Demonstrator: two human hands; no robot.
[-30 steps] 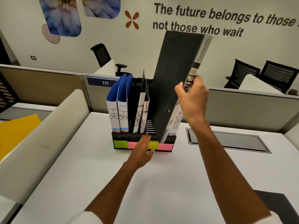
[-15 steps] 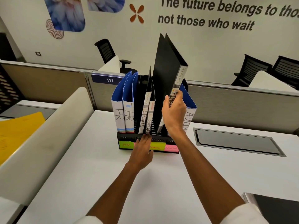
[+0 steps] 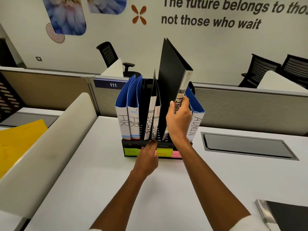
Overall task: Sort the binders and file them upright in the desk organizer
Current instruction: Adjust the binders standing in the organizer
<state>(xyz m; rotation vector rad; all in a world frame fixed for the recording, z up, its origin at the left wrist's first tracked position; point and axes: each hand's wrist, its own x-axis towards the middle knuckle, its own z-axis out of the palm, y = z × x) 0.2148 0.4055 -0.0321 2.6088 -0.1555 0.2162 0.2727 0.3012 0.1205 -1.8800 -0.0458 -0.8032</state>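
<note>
A black desk organizer stands on the white desk, with coloured labels along its front. Two blue HR binders fill its left slots, two thin black SPORTS binders the middle, and a blue ADMIN binder the right slot. My right hand grips the spine of a tall black FINANCE binder, which stands upright in the slot between SPORTS and ADMIN. My left hand rests with straight fingers against the organizer's front edge.
Another black binder lies flat at the desk's front right corner. A recessed cable hatch sits to the right of the organizer. Left of the desk runs a white divider, with a yellow folder beyond it. Partitions and office chairs stand behind.
My right hand swung the FINANCE binder from a rightward tilt to upright and lowered it into the organizer slot. My left hand stayed on the organizer's front.
</note>
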